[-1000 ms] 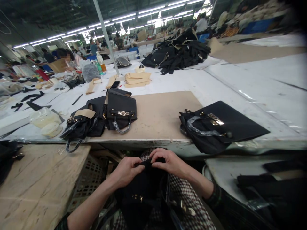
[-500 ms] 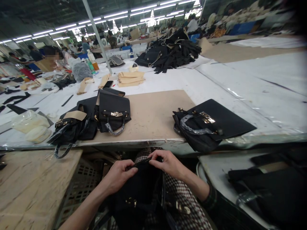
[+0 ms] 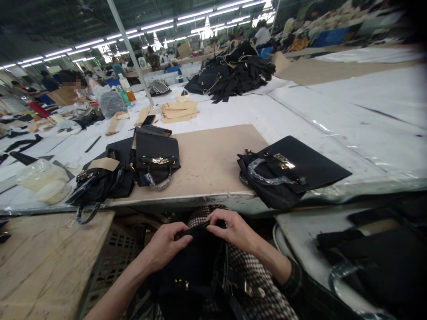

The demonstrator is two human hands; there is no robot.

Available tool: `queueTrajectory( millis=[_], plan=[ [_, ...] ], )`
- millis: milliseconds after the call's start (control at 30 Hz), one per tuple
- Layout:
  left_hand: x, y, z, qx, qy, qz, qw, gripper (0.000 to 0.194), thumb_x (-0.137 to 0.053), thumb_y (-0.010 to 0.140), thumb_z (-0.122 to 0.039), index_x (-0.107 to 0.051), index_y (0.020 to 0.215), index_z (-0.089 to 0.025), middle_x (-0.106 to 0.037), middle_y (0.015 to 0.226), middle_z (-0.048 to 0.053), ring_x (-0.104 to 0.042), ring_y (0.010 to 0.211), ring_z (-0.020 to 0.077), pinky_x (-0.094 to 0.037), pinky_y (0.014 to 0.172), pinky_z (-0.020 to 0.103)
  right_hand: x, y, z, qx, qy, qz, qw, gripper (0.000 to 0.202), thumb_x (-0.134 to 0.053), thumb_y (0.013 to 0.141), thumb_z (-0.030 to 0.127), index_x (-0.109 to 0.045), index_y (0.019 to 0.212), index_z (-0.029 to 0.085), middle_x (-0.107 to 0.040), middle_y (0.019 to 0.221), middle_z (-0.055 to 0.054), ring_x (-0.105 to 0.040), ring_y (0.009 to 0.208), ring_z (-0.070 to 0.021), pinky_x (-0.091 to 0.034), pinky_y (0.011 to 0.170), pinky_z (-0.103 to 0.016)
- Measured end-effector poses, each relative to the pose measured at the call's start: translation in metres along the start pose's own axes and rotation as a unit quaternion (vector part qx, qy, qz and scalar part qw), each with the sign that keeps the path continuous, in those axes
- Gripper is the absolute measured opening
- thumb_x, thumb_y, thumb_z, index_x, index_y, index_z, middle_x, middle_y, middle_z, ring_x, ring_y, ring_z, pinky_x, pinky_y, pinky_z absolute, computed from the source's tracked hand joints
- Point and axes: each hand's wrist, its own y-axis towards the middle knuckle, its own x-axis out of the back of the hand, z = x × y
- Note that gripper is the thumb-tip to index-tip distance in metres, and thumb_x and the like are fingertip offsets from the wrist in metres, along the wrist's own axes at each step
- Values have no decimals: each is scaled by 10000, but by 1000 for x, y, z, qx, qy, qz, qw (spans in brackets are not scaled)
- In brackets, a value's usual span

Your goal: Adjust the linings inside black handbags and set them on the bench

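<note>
On my lap rests a black handbag [image 3: 190,266] with gold-coloured metal fittings, its upper edge turned toward the table. My left hand [image 3: 171,240] pinches that edge between thumb and fingers on the left side. A short way along the same edge, my right hand [image 3: 228,226] grips it with thumb and forefinger. The lower part of the bag sinks into shadow, and its underside is hidden. Checked cloth [image 3: 256,275] covers my legs beneath it.
A black handbag [image 3: 300,164] lies on the table's right, its handle wrapped in clear film. Two more, one a black handbag [image 3: 156,151], lie left on brown card [image 3: 213,155]. Black pieces [image 3: 240,71] are heaped behind. A wooden board [image 3: 43,258] and basket [image 3: 116,253] stand lower left.
The view has shifted slightly, so the table things sit a little further left. Both hands keep their hold on the bag's edge, with hardly any movement.
</note>
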Motion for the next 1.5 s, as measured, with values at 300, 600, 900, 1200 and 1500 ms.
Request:
queueTrajectory(
  millis=[300, 600, 900, 1200, 1500],
  plan=[
    [-1, 16, -9, -42, -24, 12, 999, 237, -647, 823, -214, -577, 1048, -234, -641, 957, -16, -564, 851, 155, -412, 708, 226, 9, -15, 12, 22, -52, 83, 995, 284, -612, 931, 355, -699, 702, 212, -614, 1235, -11, -565, 1126, -209, -394, 994, -355],
    [-6, 30, -25, -117, 75, 9, 990, 209, -597, 840, -114, -607, 1001, -246, -656, 963, -30, -593, 890, 156, -418, 799, 240, 1, -10, 8, -12, -90, -14, 996, 69, -626, 870, 206, -564, 891, 227, -691, 934, 9, -623, 862, -181, -439, 782, -302],
    [-10, 26, -24, -155, 177, 8, 972, 157, -487, 923, -126, -609, 935, -224, -639, 952, 18, -603, 857, 169, -433, 761, 246, -2, -2, 0, -20, -124, -23, 992, 156, -684, 801, 232, -609, 935, 264, -704, 852, 18, -660, 833, -195, -466, 793, -303],
    [-14, 24, -23, -152, 127, -14, 980, 124, -535, 898, -134, -628, 898, -215, -671, 926, 16, -612, 858, 167, -424, 770, 245, -10, 2, 10, -42, -252, -22, 967, 176, -677, 804, 285, -612, 964, 254, -718, 804, -2, -669, 765, -233, -424, 687, -315],
    [-14, 24, -24, -57, 36, -23, 997, 77, -636, 839, -228, -646, 911, -203, -689, 783, -14, -611, 727, 155, -409, 660, 222, 8, -8, 12, 32, 35, 38, 998, 167, -587, 877, 156, -631, 1020, 231, -696, 1130, -22, -629, 1065, -204, -460, 952, -341]
  ],
)
